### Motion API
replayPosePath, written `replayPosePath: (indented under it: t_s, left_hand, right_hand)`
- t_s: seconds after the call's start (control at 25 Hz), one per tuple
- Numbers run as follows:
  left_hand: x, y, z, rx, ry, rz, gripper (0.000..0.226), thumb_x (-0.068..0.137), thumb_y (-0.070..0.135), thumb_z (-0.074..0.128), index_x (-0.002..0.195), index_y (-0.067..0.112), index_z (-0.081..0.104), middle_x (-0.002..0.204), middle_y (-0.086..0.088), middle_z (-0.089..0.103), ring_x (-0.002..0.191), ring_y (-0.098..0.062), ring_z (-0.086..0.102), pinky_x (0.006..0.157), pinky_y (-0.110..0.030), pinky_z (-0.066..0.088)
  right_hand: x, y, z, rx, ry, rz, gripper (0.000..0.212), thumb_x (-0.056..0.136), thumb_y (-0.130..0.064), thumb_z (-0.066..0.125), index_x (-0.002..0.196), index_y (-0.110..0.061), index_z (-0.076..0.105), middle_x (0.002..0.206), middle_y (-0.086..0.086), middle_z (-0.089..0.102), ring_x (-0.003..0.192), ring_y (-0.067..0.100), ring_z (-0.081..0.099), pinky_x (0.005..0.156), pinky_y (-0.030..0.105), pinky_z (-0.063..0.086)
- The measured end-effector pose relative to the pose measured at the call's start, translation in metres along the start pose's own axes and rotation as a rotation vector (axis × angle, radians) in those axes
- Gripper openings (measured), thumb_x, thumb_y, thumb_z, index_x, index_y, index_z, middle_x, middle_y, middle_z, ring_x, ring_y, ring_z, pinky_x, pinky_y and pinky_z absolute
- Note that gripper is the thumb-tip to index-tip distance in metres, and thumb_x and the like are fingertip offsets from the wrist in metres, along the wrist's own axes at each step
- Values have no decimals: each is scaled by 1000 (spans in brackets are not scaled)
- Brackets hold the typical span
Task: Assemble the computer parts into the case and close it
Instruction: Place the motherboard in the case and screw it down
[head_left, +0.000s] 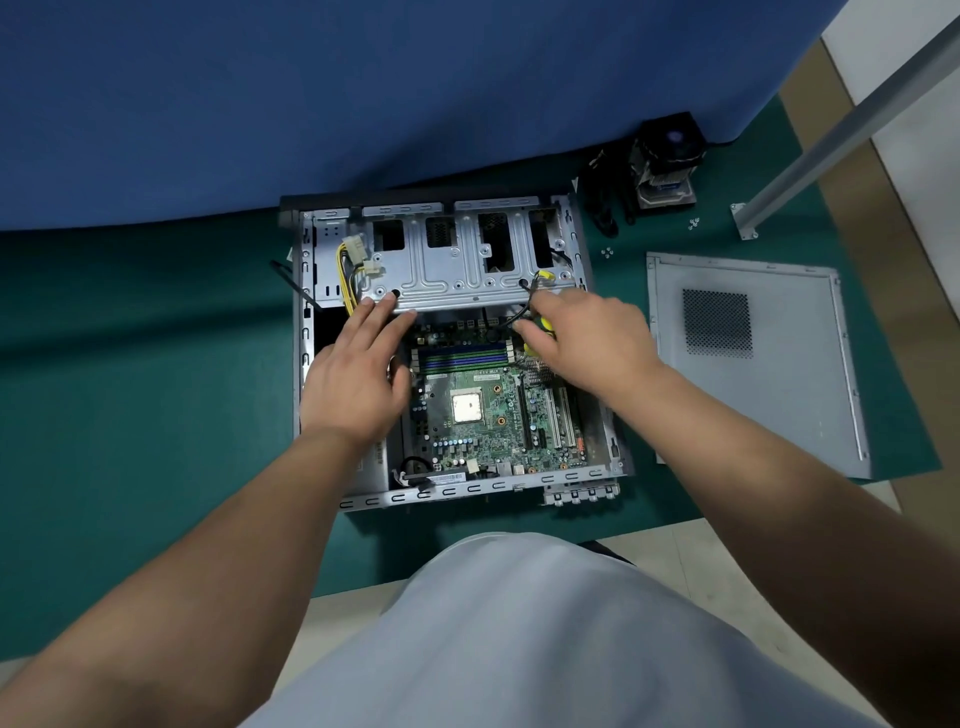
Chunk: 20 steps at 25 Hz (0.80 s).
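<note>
1. The case (306, 332) is lying open on its side on the green mat (156, 364), in front of a blue panel (363, 93).
2. The motherboard (483, 415) is sitting inside the case, with the bare CPU (466, 407) showing at its middle.
3. The drive cage (452, 260) is spanning the far end of the case, above the motherboard.
4. The left hand (358, 374) is resting flat, fingers straight and close together, with the fingertips touching the near edge of the drive cage.
5. The right hand (587, 338) is gripping a yellow-marked cable (540, 306) with curled fingers, just beside the cage's right corner.
6. A yellow wire bundle (348, 280) is lying at the cage's left side.
7. The side panel (753, 364) is lying flat on the mat, right of the case and apart from it.
8. The cooler (667, 161) is standing beyond the case's far right corner, with loose screws (607, 253) lying near it.
</note>
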<state>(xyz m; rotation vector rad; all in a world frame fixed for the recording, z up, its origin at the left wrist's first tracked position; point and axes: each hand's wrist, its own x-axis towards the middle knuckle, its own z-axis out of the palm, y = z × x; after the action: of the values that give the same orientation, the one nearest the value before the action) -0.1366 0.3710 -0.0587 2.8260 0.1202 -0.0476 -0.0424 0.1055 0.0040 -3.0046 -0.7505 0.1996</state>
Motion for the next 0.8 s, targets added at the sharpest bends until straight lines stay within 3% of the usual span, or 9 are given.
replayPosePath:
  t_s: [0.08,0.2,0.32,0.4,0.48,0.56,0.64,0.72,0.8]
  left_hand:
    - [0,0,0,-4,-1,3,64,93,31,53,154,38,36,167,13,27,156,-13,20,107,-46,47]
    - [0,-1,1,-14,8,2,63,92,31,53,153,39,37,167,13,28,156,-13,21,106,-47,47]
    - [0,-1,1,-8,6,4,64,92,32,52,153,39,35,167,13,28,156,-13,21,107,-48,47]
    - [0,-1,1,-7,3,4,64,92,32,52,153,39,35,167,13,27,156,-13,20,107,-48,48]
    - [0,-1,1,-10,1,6,63,92,33,50,153,39,35,167,13,27,156,-13,20,106,-48,48]
    - [0,-1,0,-11,2,6,63,92,33,49,153,39,35,167,13,27,156,-13,20,106,-47,49]
    - [0,-1,0,-14,4,7,63,93,32,51,153,39,36,167,13,28,156,-13,21,105,-47,49]
    - [0,-1,0,-17,6,9,63,93,30,53,153,39,37,167,12,29,155,-14,22,104,-46,49]
    - [0,-1,0,-19,8,12,63,92,29,53,153,38,37,167,11,29,155,-15,22,103,-46,49]
  right_hand:
    - [4,-8,-1,-54,-11,65,54,102,-65,33,119,-18,56,101,7,63,84,34,68,53,31,37]
    - [8,-7,-9,121,-93,-43,47,101,-50,49,137,-20,47,135,6,50,99,34,64,66,37,49]
    - [9,-6,-19,151,-119,-133,32,99,-35,55,129,-24,51,123,3,54,93,32,64,68,38,53]
    - [11,-14,-15,47,-49,-44,32,102,-47,51,120,-21,53,107,7,61,86,35,65,59,34,43]
    - [16,-20,-15,-79,-36,60,45,103,-59,41,118,-19,55,99,10,66,85,36,66,55,33,35]
    - [20,-21,-18,-97,-82,70,48,104,-58,38,126,-18,54,114,12,62,94,38,66,59,35,39]
    - [22,-15,-24,-23,-171,-38,40,103,-45,47,136,-21,50,130,10,51,99,38,63,67,40,49]
    - [21,-8,-29,17,-257,-148,38,99,-30,55,136,-26,52,130,7,49,98,35,62,74,42,55]
    - [21,-8,-29,9,-273,-138,34,96,-24,55,130,-23,58,123,7,55,97,33,63,74,41,55]
